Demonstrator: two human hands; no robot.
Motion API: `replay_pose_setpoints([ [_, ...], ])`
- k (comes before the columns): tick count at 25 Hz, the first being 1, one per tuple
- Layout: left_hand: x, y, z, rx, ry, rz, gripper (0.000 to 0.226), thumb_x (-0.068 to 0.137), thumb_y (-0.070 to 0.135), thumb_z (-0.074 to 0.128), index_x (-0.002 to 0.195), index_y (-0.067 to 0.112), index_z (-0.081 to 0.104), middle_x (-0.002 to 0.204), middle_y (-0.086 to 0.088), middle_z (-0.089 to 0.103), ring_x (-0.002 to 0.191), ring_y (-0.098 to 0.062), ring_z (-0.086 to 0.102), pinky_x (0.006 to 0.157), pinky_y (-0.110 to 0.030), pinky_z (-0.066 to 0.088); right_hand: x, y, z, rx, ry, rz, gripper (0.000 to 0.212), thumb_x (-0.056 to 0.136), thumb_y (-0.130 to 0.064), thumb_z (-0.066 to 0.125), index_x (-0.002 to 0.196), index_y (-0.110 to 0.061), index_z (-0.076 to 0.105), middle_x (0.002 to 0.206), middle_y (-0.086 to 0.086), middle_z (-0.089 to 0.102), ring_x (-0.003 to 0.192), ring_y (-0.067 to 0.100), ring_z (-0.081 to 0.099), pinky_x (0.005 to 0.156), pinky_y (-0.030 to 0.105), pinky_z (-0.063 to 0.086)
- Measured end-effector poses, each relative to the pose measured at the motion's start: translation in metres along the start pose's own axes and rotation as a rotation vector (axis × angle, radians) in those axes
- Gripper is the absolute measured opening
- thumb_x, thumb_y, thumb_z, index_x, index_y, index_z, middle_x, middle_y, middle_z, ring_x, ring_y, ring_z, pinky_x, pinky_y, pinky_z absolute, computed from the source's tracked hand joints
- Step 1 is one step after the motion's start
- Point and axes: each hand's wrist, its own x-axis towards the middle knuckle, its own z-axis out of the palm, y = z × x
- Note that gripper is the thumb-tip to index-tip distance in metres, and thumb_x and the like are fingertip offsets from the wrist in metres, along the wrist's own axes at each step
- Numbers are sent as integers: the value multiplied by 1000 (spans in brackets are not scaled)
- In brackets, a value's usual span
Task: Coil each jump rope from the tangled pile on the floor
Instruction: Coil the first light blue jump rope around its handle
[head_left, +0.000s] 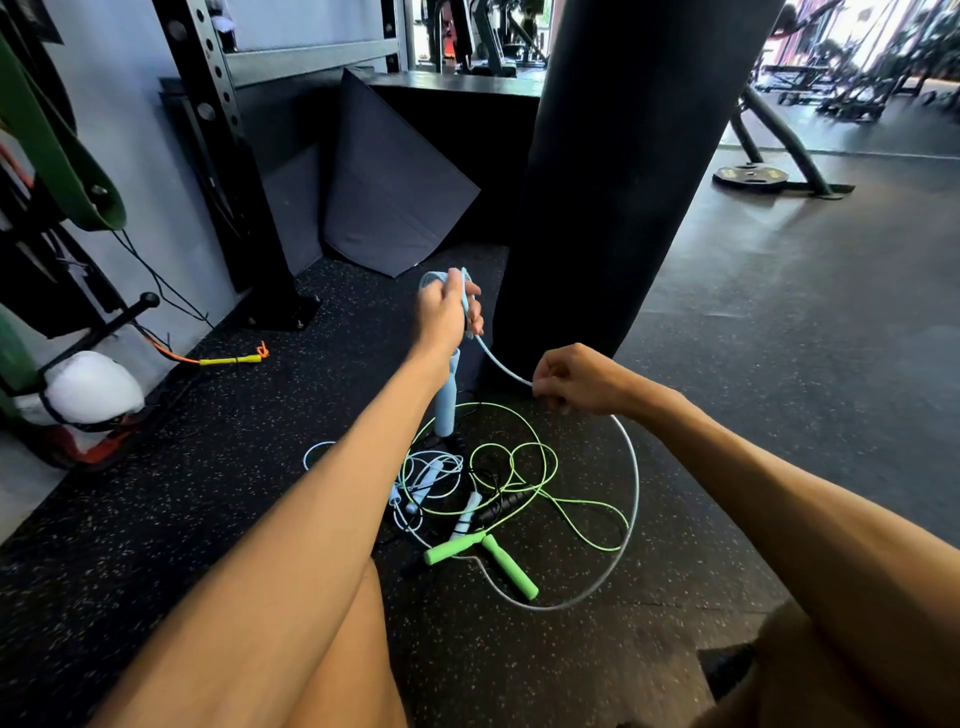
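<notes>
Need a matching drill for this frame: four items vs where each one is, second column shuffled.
Items
1. pale blue jump rope
2. bright green foam-handled jump rope
3. yellow-handled orange jump rope
4. round dark weight plate

Places
A. tangled in the pile on the speckled floor
B. apart from the pile, near the grey wall
C. held by left hand and right hand
D. beside the dark metal frame leg

Pairs: 1-C, 2-A, 3-B, 4-D

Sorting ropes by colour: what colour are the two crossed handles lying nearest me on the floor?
Both handles are bright green; the head view shows them.
</notes>
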Motion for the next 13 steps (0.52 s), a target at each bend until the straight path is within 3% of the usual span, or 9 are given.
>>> replay_pose_setpoints([
  [4,-7,-7,0,333,-109,94,40,106,26,37,74,9,53,51,-4,55,41,-16,53,51,-27,46,2,-10,-7,-97,98,-110,19,96,-17,57,79,-22,62,73,2,63,66,14,60,63,29,51],
  [7,-17,-3,6,390,-206,85,37,105,25,39,78,6,54,59,-10,61,44,-17,60,49,-24,50,0,-18,-13,-137,155,-181,18,98,-15,53,84,-18,64,72,-3,58,63,8,54,60,21,44],
  [10,-26,0,9,434,-346,34,37,105,23,40,78,3,55,55,-6,63,40,-11,61,45,-20,49,-1,-20,-17,-144,265,-251,17,98,-14,53,88,-12,66,68,-13,53,59,-3,52,56,12,38],
  [13,-30,-4,8,431,-553,-93,43,105,31,39,77,5,58,50,-5,60,42,-20,59,48,-26,48,0,-20,-22,-89,386,-273,12,97,-18,58,89,-14,67,72,-14,58,64,-3,56,59,12,39],
])
